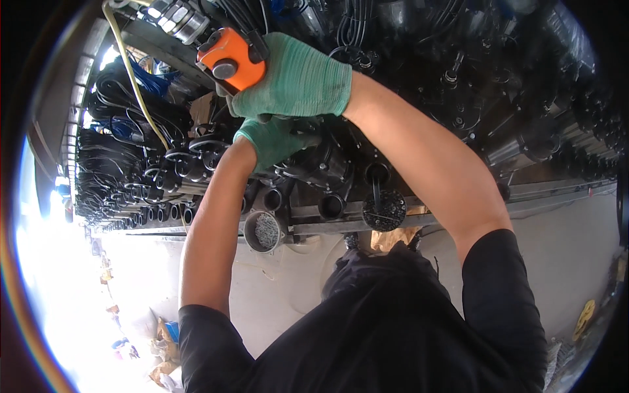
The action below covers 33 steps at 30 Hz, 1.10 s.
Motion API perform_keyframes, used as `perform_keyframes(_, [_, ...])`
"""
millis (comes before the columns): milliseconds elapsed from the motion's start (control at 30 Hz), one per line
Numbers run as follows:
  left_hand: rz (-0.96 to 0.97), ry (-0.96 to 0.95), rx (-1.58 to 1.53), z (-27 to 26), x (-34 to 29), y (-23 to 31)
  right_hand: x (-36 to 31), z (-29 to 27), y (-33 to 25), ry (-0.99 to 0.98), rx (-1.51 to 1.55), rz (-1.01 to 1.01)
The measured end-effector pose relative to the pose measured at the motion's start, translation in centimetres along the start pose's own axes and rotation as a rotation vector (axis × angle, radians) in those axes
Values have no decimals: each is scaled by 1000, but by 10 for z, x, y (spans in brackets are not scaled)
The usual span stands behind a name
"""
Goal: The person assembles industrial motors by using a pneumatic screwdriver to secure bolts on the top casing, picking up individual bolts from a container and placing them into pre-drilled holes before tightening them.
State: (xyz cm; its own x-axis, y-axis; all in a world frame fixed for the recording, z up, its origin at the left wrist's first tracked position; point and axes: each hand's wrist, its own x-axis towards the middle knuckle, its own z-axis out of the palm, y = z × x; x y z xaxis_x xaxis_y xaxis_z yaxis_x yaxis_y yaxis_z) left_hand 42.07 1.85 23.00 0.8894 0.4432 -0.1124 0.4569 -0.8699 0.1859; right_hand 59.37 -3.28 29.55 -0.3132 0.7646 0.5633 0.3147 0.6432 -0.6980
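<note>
seen from above at a crowded desk (308, 229), grasping an orange tool (232, 60) firmly in the right grip (291, 78), gloved in ribbed green; raised over the desk toward the upper left, with round dark knobs showing on the tool's body; reaching in just below with the left grip (268, 141), gloved in matching green and partly overlapped by the right one, fingers spread toward a dark housing (321, 160) on the desk; impossible to tell from this angle whether clenched on a part there or only resting against it

hanging to the left of the tool, a pale yellow hose (124, 59), curving down toward black round parts in rows; stacked farther left, black cables (118, 98) in thick bundles; shining near the top, a metal fitting (180, 21)

set at the near edge of the desk, a round container (265, 230) filled with small metal pieces, and, to its right, a dark round tray (383, 213) with scattered bits; captured below, a dark shirt (386, 327) with short sleeves, above a pale floor (282, 275); lying on that floor at far right, a yellow object (583, 319), too small to identify
</note>
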Motion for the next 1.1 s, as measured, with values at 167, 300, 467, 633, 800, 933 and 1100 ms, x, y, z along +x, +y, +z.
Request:
perform_keyframes(167, [-157, -54, 121, -8, 16, 18, -7, -7, 17, 140, 111, -131])
perform_keyframes(300, [-52, 12, 166, 2, 4, 4, -1, 8, 12, 162, -63, -78])
perform_keyframes(467, [-104, 10, 79, -1, 10, 18, -20, -12, -19, 115, -50, 1])
perform_keyframes(633, [-73, 79, 92, -14, 1, 30, -101, -58, -60, 162, 78, 153])
perform_keyframes(800, [-50, 147, 117, -14, 0, 29, -226, -88, -62, 819, 351, 343])
perform_keyframes(933, [-94, 226, -299, -20, -2, 37, -302, -111, -37, 1138, 373, 424])
perform_keyframes(1100, [-139, 277, -516, -13, 3, 30, -366, -121, 35, 1299, 282, 452])
